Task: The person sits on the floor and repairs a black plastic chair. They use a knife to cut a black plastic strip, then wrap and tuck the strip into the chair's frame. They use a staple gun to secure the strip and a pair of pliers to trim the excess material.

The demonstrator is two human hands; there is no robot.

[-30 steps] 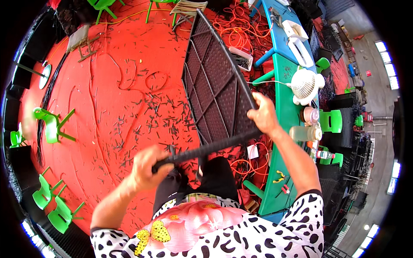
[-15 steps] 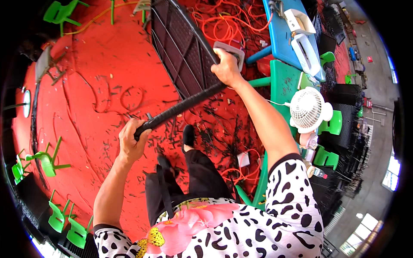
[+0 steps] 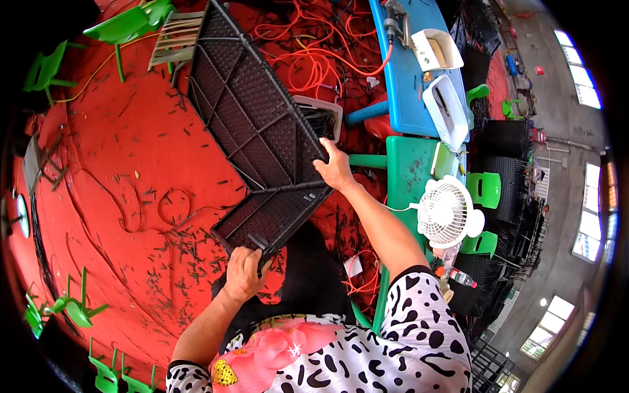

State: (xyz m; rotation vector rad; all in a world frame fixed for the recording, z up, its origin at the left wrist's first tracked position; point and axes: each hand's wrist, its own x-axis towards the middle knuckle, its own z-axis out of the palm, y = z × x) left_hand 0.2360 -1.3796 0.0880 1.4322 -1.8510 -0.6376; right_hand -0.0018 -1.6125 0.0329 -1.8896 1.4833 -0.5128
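A large black woven rattan furniture piece (image 3: pixel 252 111) with a crossed-bar frame stands tilted in front of me. Its long panel reaches away, and a shorter panel (image 3: pixel 268 213) joins it at an angle on the near side. My left hand (image 3: pixel 246 275) is closed on the near lower corner of the short panel, beside a small protruding stub. At the right-hand edge, near where the panels meet, my right hand (image 3: pixel 334 165) grips the frame with the thumb on the inner side. The fingers of that hand are partly hidden.
Dark scraps litter the red floor (image 3: pixel 131 190). Orange hose (image 3: pixel 314 72) coils beyond the piece, near a pale bin (image 3: pixel 337 121) holding black strips. On the right are a blue table (image 3: pixel 406 85) and a green table (image 3: pixel 403 164) with a white fan (image 3: pixel 445 213). A green chair (image 3: pixel 131 26) stands far left.
The rattan piece has turned and tilted, so its short panel now shows its woven face. My left hand has moved right and nearer to me; my right hand is lower in view.
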